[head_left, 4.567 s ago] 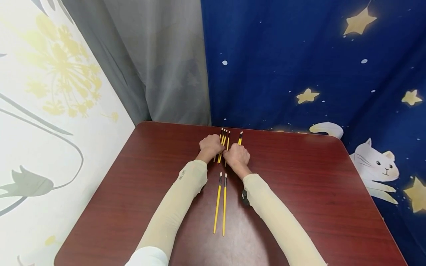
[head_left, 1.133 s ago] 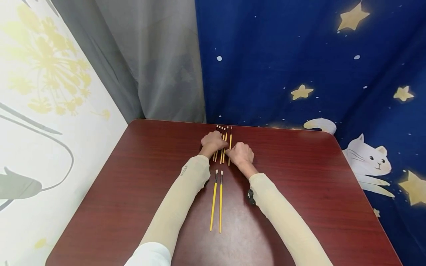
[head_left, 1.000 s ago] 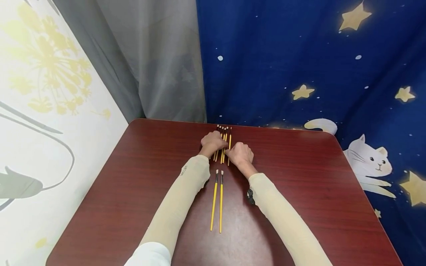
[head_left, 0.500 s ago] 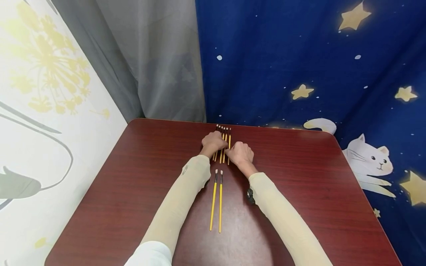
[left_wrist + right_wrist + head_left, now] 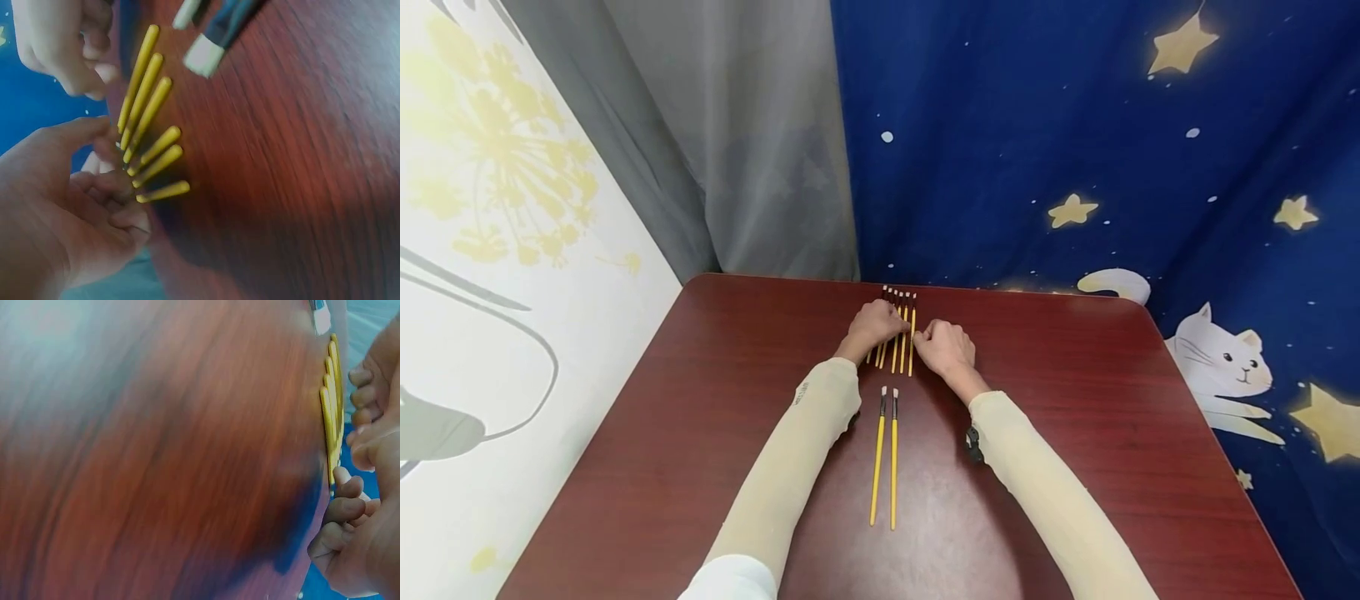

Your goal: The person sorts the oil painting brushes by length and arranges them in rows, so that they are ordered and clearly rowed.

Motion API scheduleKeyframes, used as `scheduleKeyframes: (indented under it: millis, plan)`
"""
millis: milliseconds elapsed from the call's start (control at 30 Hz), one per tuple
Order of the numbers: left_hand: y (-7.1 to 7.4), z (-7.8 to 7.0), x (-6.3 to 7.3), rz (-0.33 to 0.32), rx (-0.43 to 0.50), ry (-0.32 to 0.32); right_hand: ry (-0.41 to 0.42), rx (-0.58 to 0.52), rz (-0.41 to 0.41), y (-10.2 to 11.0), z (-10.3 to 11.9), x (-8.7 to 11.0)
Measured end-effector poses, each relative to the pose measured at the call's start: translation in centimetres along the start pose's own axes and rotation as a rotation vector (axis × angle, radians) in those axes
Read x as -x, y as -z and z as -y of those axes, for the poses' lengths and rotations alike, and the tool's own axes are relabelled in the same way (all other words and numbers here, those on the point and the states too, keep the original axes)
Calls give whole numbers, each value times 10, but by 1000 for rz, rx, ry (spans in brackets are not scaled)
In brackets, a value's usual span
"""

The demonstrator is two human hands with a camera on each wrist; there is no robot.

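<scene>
Several yellow-handled paintbrushes [image 5: 904, 342] lie side by side in a row near the table's far edge, bristles away from me. My left hand [image 5: 877, 323] is over the row's left part and hides the middles of those brushes. In the left wrist view, its thumb and bent fingers are spread beside the yellow handle ends [image 5: 153, 112]. My right hand [image 5: 946, 346] is just right of the row, fingers loosely curled and holding nothing, thumb side toward the rightmost brush [image 5: 911, 358]. Nearer to me, two more paintbrushes [image 5: 894, 467] lie almost parallel.
The dark red wooden table [image 5: 715, 400] has rounded far corners. Behind it hang a grey curtain [image 5: 775, 167] and a blue curtain with stars [image 5: 985, 167]. A white patterned wall [image 5: 535, 350] rises at the left.
The brushes that lay apart at the right now lie in the far row, which is more evenly spaced. My right hand has just drawn slightly away from the rightmost brush.
</scene>
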State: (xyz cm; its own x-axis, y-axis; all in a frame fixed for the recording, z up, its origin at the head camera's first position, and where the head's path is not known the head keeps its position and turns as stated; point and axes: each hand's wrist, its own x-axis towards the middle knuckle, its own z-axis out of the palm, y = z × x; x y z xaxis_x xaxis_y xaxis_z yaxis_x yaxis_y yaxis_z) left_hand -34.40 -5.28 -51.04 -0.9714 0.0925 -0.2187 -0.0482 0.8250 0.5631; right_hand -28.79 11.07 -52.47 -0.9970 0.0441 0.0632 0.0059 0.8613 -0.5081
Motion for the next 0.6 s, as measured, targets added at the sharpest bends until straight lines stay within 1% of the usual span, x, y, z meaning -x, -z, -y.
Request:
scheduleKeyframes:
  millis: [33,100,200,333,500,600]
  plan:
    - [5,-3,7,-6,4,-6,3,0,-6,1,-2,0]
    - [9,4,8,-42,18,-44,11,0,-12,4,-7,-2]
    - [16,16,10,-101,25,-79,32,3,-9,11,-14,-4]
    - [26,35,15,-149,30,-82,63,29,13,22,-25,-8]
    - [37,60,26,-174,33,-71,63,62,37,33,-40,-10]
    - [45,73,30,-176,25,-65,59,70,51,40,-50,-9]
